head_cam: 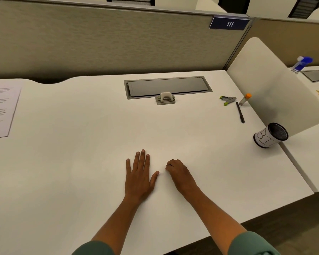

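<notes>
The big white counter (81, 153) fills most of the view. Behind it stands one long gray wall panel (99, 43), and on the right side stands one white divider (265, 85) with round corners.

Two bare arms in green sleeves reach up from the bottom edge. Both hands rest on the counter, near the front and near the middle, close to each other but not touching. The left hand (139, 176) lies flat, palm down, with its fingers straight and spread and its thumb pointing at the other hand. The right hand (179, 173) has its fingers curled under like a loose fist, knuckles up, and it grips nothing.

One sheet of paper (0, 109) with lines of print lies at the far left edge. One gray lid (167, 86) is set into the counter at the back. One blue sign (229, 23) on the wall panel reads 111.

One cup (270, 135) with a dark mesh inside lies tipped on its side at the right edge, against the divider. One blue spray bottle (302, 64) peeks over the divider.

One black pen (240, 112) lies far to the right, well apart from the hands. One small gray holder (165, 98) sits just in front of the lid. One green and gray stapler (228, 100) lies open near the pen. One glue stick (245, 99) with an orange cap sits beside the divider.
</notes>
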A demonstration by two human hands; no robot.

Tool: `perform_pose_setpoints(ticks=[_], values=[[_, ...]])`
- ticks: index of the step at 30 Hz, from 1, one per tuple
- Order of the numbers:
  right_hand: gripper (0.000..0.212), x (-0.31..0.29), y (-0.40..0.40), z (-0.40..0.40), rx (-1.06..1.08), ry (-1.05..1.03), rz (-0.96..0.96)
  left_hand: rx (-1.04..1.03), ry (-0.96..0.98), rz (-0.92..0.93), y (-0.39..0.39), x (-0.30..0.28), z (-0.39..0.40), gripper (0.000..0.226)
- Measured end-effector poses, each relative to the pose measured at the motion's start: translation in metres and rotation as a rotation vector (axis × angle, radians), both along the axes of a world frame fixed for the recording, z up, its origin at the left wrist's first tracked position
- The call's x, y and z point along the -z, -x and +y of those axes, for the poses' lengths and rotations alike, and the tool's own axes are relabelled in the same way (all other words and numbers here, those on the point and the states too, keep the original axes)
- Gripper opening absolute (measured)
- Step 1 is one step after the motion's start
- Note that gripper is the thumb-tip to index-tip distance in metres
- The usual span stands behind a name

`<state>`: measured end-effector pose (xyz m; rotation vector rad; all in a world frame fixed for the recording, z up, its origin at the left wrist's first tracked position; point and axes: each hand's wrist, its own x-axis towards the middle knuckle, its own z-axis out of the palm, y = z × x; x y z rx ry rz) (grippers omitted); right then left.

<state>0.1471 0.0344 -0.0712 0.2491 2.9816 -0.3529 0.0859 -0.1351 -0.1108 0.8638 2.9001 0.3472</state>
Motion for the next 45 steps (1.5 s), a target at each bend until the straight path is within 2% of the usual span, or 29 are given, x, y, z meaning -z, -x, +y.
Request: perform_pose_setpoints(ticks=[2, 8, 16, 20, 23, 28, 32, 35, 37, 42, 45], values=[[0.034, -0.001, 0.0, -0.001, -0.033, -0.092, 0.013, -0.002, -0.004, 0.003, 0.0, 0.0, 0.0, 0.074], [0.032, 0.005, 0.003, 0.001, -0.046, -0.12, 0.083, -0.003, -0.026, 0.0, 0.001, 0.001, 0.0, 0.072], [0.026, 0.007, 0.002, 0.002, -0.061, -0.073, 0.191, -0.009, -0.031, -0.001, 0.0, 0.0, 0.0, 0.069], [0.018, 0.012, 0.005, 0.005, 0.024, 0.071, 0.189, -0.011, -0.027, 0.005, 0.0, 0.0, 0.0, 0.068], [0.014, 0.008, 0.008, 0.005, 0.18, 0.276, 0.214, -0.014, -0.011, -0.008, 0.001, 0.001, 0.001, 0.068], [0.014, -0.004, 0.005, 0.016, 0.652, 0.764, 0.24, -0.054, -0.041, -0.03, 0.003, 0.001, 0.003, 0.075], [0.013, -0.015, 0.003, 0.034, 0.88, 1.319, 0.221, -0.07, -0.044, -0.002, 0.007, -0.007, 0.012, 0.073], [0.012, -0.03, 0.006, 0.047, 0.982, 1.766, 0.268, -0.075, -0.048, 0.026, 0.012, -0.015, 0.023, 0.072], [0.013, -0.041, 0.008, 0.057, 1.024, 1.952, 0.287, -0.068, -0.052, 0.046, 0.017, -0.021, 0.035, 0.072], [0.013, -0.065, 0.009, 0.088, 0.995, 2.252, 0.364, -0.015, -0.065, 0.081, 0.026, -0.04, 0.08, 0.071], [0.013, -0.078, 0.008, 0.117, 0.952, 2.359, 0.432, 0.031, -0.075, 0.087, 0.029, -0.051, 0.115, 0.071]])
